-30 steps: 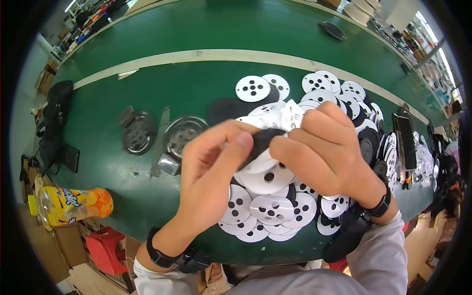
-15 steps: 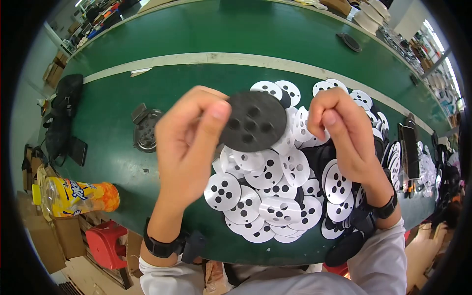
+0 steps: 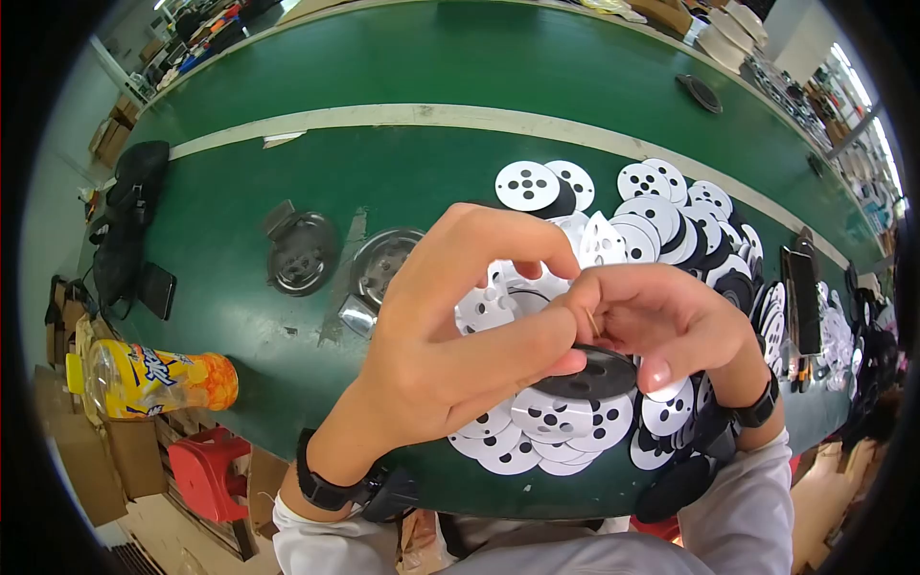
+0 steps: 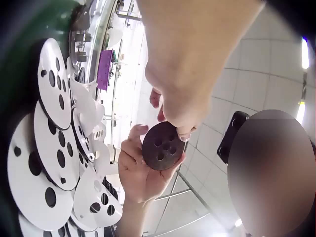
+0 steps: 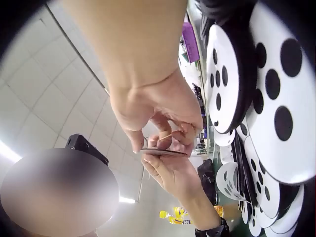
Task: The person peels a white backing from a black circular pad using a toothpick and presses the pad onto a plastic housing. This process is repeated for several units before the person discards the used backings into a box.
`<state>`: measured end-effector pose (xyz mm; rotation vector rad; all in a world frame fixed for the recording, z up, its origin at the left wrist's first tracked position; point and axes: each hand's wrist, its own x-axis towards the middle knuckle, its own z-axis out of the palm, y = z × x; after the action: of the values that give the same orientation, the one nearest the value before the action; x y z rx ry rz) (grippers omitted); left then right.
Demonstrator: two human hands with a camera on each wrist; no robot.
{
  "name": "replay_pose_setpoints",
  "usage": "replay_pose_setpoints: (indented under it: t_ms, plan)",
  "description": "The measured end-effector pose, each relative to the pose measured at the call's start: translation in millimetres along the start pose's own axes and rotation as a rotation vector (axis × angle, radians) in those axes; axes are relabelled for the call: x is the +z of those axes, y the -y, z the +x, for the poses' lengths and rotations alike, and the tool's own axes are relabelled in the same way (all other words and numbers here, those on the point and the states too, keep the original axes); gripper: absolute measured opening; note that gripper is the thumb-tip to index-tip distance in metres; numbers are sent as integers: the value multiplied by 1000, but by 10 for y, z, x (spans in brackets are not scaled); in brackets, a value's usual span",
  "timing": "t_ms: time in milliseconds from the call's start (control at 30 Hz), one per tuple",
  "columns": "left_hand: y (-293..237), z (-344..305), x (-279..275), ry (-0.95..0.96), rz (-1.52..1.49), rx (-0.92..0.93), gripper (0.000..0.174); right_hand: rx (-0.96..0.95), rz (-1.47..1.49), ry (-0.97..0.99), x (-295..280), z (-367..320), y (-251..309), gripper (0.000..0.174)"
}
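Note:
In the head view, my left hand pinches a thin black disc with several holes, the thumb along its near-left edge. My right hand holds the disc's opposite edge, its thumb at the right rim. A thin pale stick shows among the fingers in the right wrist view, just over the disc, which is seen edge-on there. The left wrist view shows the disc's face and holes, with the right palm behind it. Under the hands lies a pile of white discs with black holes.
More white and black discs spread to the right. Two dark translucent round parts lie at left, one partly behind the left hand. A yellow-labelled bottle lies at the near left edge, and a phone farther back.
Half a second ago the left hand held the disc up, face to the camera, with the right hand apart. Now the disc is lower, tilted nearly edge-on, and both hands meet at it.

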<state>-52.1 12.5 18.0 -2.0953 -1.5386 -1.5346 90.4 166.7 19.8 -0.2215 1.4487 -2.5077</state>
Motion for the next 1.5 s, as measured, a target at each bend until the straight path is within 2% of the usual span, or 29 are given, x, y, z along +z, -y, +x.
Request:
replay_pose_setpoints:
  t_ms: [33,100,233,267,333,367,433,467,533,567,633,767,833,867,900,967,1000,1067,1133,1167,1200,1333,1400,1433,1500]
  plan:
    - [10,4,-11,0,2,-2,20,1,1,2,25,7,1,31]
    - [29,21,-29,-11,20,123,20,66,-10,-20,87,8,9,31]
    - [69,12,-56,-6,24,220,28,-17,-17,-19,90,10,-9,40]
    - [53,5,-65,-56,80,118,33,-17,-17,-20,96,17,6,40]
    - [51,39,-167,-114,147,-60,51,-50,-192,-210,94,36,49,37]
    - [7,-13,-177,-257,120,-251,52,-184,-384,-278,42,47,13,31]
    - [-55,-14,-363,-29,392,-401,52,-286,-521,-370,-3,66,16,30]
    - [-52,-96,-453,-26,391,-397,52,-343,-564,-404,-35,78,-3,30]
    - [-14,-287,-561,514,626,-624,47,-358,-571,-428,-74,80,1,30]
    - [36,-310,-528,515,626,-622,47,-369,-577,-449,-83,80,-2,30]
    - [167,-334,-460,543,635,-818,34,-395,-529,-457,-71,87,-5,29]
    - [342,-272,-476,451,681,-904,22,-370,-464,-522,-105,62,15,31]
    - [279,-91,-448,164,691,-1041,15,-366,-462,-530,-121,46,28,31]
    - [225,-46,-466,92,574,-1077,13,-372,-357,-538,-105,51,33,31]
    - [235,-53,-450,96,569,-1065,13,-378,-251,-548,-88,53,32,32]
    - [259,-85,-391,-245,-70,-751,11,-382,-239,-475,-115,31,34,32]
    - [224,-84,-355,-248,-298,-720,9,-385,-265,-486,-79,37,37,32]
    - [172,-71,-211,-252,-410,-639,11,-405,-375,-449,-103,19,37,31]
    - [107,-84,-108,-226,-576,-554,16,-439,-355,-495,-51,48,33,31]
    - [46,-68,-50,-254,-610,-562,18,-472,-331,-537,-33,59,27,30]
    - [-1,-65,-3,-266,-607,-558,19,-461,-430,-476,-121,41,37,30]
    - [-22,-98,94,-248,-616,-528,21,-529,-459,-491,-120,64,-16,28]
    - [-46,-92,123,-258,-604,-514,22,-496,-815,-541,-101,32,20,27]
    - [-58,-89,130,-266,-588,-500,23,-492,-814,-545,-75,24,36,27]
    - [-70,-88,135,-264,-584,-495,23,-450,-1002,-573,-33,22,60,36]
